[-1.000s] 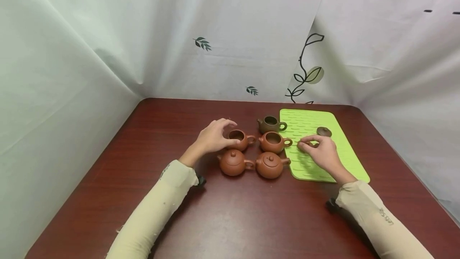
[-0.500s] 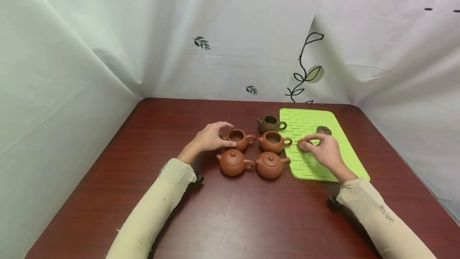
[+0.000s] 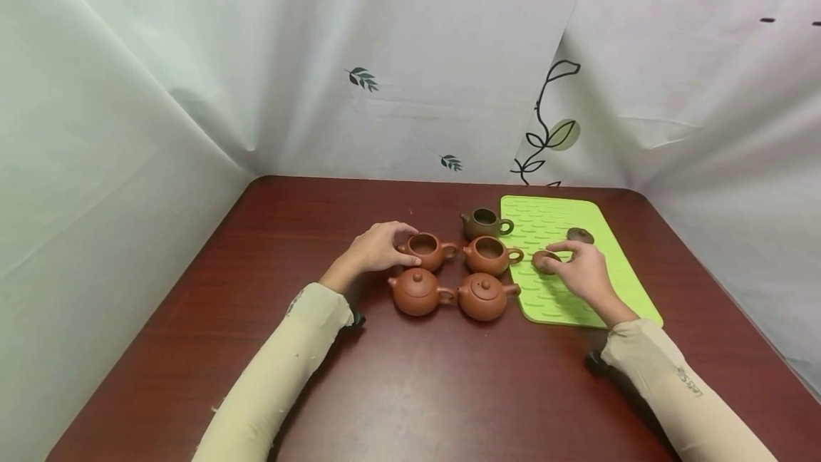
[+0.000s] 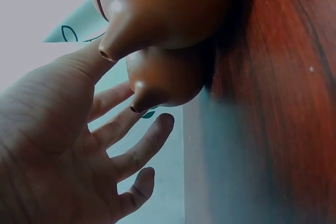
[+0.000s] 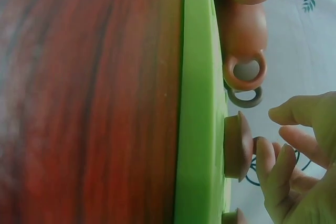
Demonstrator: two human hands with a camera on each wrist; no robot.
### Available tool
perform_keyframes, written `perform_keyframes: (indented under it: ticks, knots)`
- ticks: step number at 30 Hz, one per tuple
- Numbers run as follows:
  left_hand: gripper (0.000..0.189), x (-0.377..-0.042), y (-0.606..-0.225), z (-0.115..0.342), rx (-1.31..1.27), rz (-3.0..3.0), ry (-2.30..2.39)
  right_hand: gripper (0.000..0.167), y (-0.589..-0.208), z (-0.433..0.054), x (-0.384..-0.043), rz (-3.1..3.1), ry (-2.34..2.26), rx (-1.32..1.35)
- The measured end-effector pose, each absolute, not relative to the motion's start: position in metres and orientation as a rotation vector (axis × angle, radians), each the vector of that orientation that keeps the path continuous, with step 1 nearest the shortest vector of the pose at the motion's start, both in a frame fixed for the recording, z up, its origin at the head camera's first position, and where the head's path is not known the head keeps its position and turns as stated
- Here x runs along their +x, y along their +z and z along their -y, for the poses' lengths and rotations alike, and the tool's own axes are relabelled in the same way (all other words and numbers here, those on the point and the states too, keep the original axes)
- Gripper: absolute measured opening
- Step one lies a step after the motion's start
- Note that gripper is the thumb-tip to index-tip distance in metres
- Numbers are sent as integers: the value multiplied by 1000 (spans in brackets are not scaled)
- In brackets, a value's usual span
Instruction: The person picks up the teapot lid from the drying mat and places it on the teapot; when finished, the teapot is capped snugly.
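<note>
My left hand (image 3: 377,248) reaches round the spout side of a lidless red-brown clay teapot (image 3: 433,257), thumb on its near side and fingers on its far side. In the left wrist view, the outer fingers are spread beside its spout (image 4: 144,99). My right hand (image 3: 585,273) is over a red-brown lid (image 3: 542,262), which lies knob up on the green mat (image 3: 558,309). In the right wrist view, fingertips (image 5: 263,153) come right up to the lid's knob, with the digits apart. A dark brown lid (image 3: 580,235) lies beyond it on the mat.
A second lidless red-brown teapot (image 3: 486,262) and a lidless dark brown teapot (image 3: 479,231) stand beside the mat. Two lidded red-brown teapots (image 3: 415,296) stand in the near row. Everything rests on a dark red wooden table (image 3: 410,391) with a white cloth (image 3: 410,91) behind.
My left hand has lowered and closed in round the lidless teapot. My right hand has moved slightly to the right, so more of the red-brown lid shows beneath its fingers.
</note>
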State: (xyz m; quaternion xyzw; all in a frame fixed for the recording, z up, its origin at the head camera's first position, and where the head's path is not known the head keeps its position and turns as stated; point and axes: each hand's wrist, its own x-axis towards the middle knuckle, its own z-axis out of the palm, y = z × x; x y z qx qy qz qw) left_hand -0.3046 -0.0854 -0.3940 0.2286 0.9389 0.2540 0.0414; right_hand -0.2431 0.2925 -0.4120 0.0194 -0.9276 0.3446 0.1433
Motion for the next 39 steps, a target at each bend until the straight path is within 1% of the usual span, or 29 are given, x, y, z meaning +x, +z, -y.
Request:
perform_keyframes:
  ticks: [4, 9, 20, 33, 39]
  knots:
    - [62, -304, -392, 85, 651, -2860, 796, 31, -413, -294, -244, 2693, 994, 42]
    - [62, -302, -391, 84, 608, -2857, 811, 28, -413, -296, -243, 2726, 1013, 11]
    - [60, -302, -395, 85, 592, -2855, 832, 26, -414, -298, -245, 2754, 1041, 0]
    - [60, -304, -391, 84, 595, -2854, 857, 24, -414, -299, -249, 2746, 1060, -46]
    - [61, -305, -392, 84, 580, -2853, 845, 23, -415, -300, -249, 2741, 1044, -20]
